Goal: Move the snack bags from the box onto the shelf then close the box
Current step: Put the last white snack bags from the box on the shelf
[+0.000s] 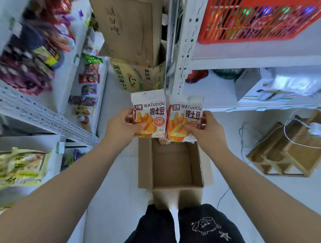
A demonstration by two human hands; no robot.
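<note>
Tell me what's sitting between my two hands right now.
In the head view, the left snack bag, gripped by the left hand, and the right snack bag, gripped by the right hand, side by side above the open box.

My left bag and right bag, held side by side, cover the far end of the box, so I cannot tell what lies there. A reddish scrap shows just under them, too little to name. The fingers of my left hand and right hand go out of sight behind the bags. The fine print low on both bags is too small to read.

The packets on the shelves at my left are blurred and illegible. The red basket is cut by the top edge, and what it holds shows only as coloured smears. My forearms run off the bottom corners.
</note>
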